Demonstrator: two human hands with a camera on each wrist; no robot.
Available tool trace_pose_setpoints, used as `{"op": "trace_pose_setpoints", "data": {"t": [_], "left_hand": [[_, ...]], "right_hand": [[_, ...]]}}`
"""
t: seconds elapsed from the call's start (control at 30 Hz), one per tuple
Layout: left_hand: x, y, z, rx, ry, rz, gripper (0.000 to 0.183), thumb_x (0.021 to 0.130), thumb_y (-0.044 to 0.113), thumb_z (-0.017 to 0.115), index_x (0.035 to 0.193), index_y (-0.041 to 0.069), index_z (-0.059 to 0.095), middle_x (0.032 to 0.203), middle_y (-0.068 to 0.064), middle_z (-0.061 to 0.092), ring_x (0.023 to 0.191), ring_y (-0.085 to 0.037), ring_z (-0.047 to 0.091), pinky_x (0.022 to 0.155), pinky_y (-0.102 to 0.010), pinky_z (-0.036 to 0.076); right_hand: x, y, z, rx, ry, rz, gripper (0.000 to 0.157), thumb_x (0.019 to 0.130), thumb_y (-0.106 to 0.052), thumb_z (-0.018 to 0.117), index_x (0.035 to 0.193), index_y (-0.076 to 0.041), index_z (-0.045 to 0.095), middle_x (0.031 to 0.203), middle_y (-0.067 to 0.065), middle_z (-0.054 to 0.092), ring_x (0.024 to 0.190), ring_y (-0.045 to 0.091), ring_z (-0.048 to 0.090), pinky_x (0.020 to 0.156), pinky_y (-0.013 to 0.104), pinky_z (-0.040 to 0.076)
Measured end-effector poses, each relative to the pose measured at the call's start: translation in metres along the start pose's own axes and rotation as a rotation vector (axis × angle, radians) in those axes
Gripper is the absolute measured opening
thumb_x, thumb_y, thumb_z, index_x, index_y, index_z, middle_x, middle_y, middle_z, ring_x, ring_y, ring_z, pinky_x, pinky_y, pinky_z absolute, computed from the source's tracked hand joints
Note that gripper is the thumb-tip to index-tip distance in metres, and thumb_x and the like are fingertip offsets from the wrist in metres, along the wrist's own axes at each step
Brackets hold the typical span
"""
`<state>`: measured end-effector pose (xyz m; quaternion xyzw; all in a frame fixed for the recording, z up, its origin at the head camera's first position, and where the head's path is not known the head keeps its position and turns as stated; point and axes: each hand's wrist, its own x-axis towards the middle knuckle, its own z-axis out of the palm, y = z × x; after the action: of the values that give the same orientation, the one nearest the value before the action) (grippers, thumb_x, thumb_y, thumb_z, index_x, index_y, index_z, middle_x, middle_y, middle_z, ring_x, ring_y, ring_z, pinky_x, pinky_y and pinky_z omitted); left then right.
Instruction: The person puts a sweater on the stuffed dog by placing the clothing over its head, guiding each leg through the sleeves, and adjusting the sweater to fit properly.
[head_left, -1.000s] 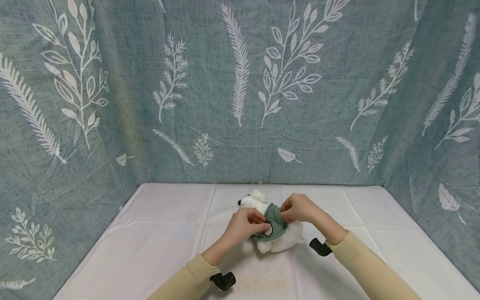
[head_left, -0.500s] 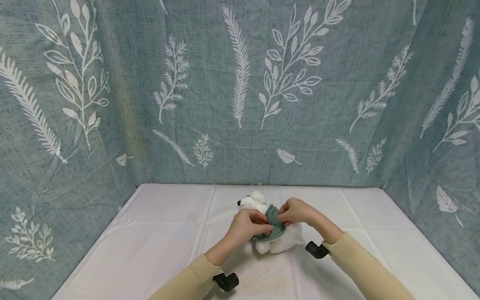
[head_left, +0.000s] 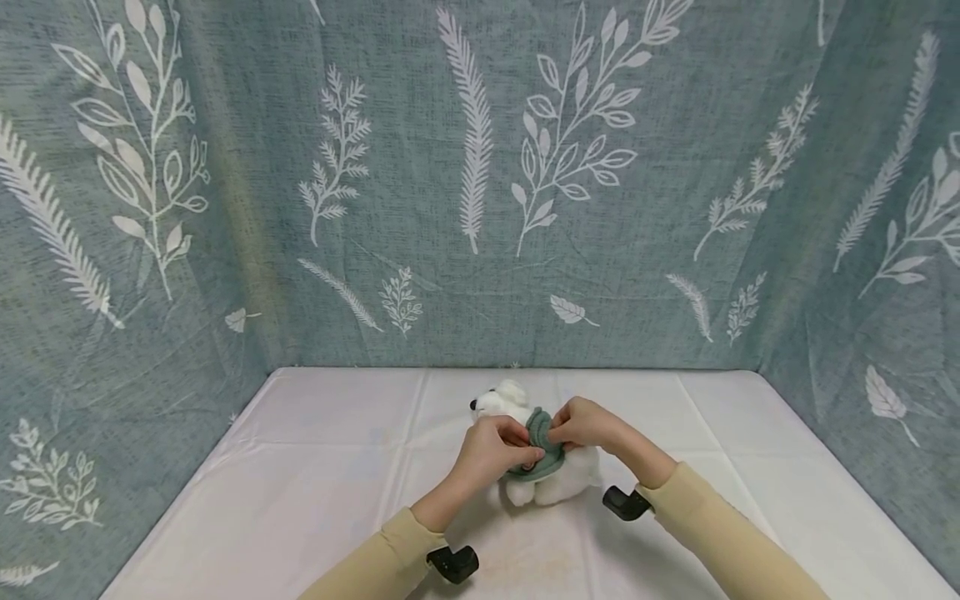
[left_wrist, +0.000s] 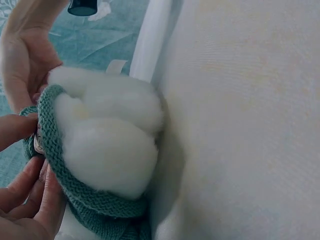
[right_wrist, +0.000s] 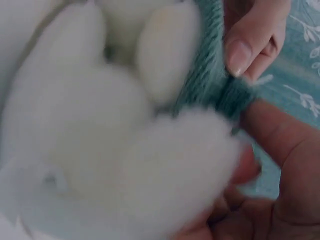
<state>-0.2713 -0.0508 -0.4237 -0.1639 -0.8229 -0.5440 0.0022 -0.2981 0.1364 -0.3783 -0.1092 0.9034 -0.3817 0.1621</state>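
Note:
A white plush toy animal [head_left: 573,479] with a dark nose stands on the table in the head view, facing left. A green knitted sweater [head_left: 550,464] wraps its front half, bunched into folds behind the head. My left hand [head_left: 489,447] pinches the sweater's near side, beside a small pale label [left_wrist: 37,143] in the left wrist view. On the toy's back, my right hand [head_left: 592,423] pinches the rear edge of the knit [right_wrist: 235,97] between thumb and fingers. The toy's white rear and legs [left_wrist: 110,150] stick out of the sweater's opening. Fingers partly cover the label.
A white cloth covers the table [head_left: 330,492]. Behind it and at both sides hangs a blue-green curtain [head_left: 420,192] with white leaf prints. A black wrist camera [head_left: 453,564] sits below the left wrist, another camera [head_left: 626,503] below the right.
My right hand has drawn the sweater's rear edge forward, toward the toy's head. The knit is more bunched, more white back shows, and the label is more covered. My left hand stays at the near side.

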Motion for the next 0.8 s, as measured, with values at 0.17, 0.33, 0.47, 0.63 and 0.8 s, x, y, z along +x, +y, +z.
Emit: {"op": "trace_pose_setpoints", "data": {"t": [0.17,0.33,0.47,0.63,0.8], "left_hand": [[-0.001,0.002,0.001,0.029,0.009,0.019,0.024,0.072,0.019,0.082,0.085,0.005,0.068,0.078,-0.004,0.069,0.066,-0.008,0.063,0.059,-0.023,0.052],[0.000,0.004,0.002,0.039,-0.001,0.029,0.020,0.073,0.015,0.081,0.082,0.005,0.067,0.073,-0.003,0.066,0.062,-0.008,0.059,0.056,-0.024,0.051],[0.002,0.001,0.003,-0.048,-0.044,-0.004,0.015,0.075,0.012,0.079,0.079,0.004,0.066,0.069,-0.002,0.064,0.060,-0.009,0.060,0.056,-0.025,0.051],[0.004,-0.004,0.000,-0.128,-0.113,-0.036,0.013,0.076,0.011,0.077,0.078,0.003,0.067,0.065,0.001,0.062,0.058,-0.009,0.059,0.056,-0.025,0.051],[0.002,-0.008,-0.003,-0.075,-0.175,0.009,0.010,0.075,0.008,0.077,0.074,0.003,0.068,0.061,0.003,0.061,0.055,-0.006,0.055,0.053,-0.022,0.046]], "right_hand": [[0.002,-0.001,0.004,0.057,0.017,0.036,0.037,0.077,-0.005,0.063,0.050,-0.018,0.041,0.045,-0.010,0.026,0.042,0.004,0.020,0.044,0.020,0.021],[0.001,0.001,0.005,0.118,0.027,0.075,0.041,0.080,-0.006,0.061,0.049,-0.019,0.037,0.045,-0.009,0.024,0.042,0.005,0.016,0.044,0.020,0.021],[0.002,0.005,0.002,0.165,0.013,0.066,0.040,0.080,-0.006,0.058,0.050,-0.018,0.036,0.045,-0.009,0.023,0.042,0.005,0.015,0.044,0.021,0.021],[0.004,0.010,0.000,0.207,-0.018,0.058,0.040,0.081,-0.006,0.056,0.050,-0.019,0.034,0.046,-0.008,0.021,0.042,0.006,0.013,0.044,0.021,0.019],[0.004,0.012,-0.001,0.251,-0.040,0.082,0.040,0.080,-0.006,0.055,0.051,-0.019,0.031,0.048,-0.008,0.022,0.043,0.006,0.016,0.044,0.021,0.020]]}}
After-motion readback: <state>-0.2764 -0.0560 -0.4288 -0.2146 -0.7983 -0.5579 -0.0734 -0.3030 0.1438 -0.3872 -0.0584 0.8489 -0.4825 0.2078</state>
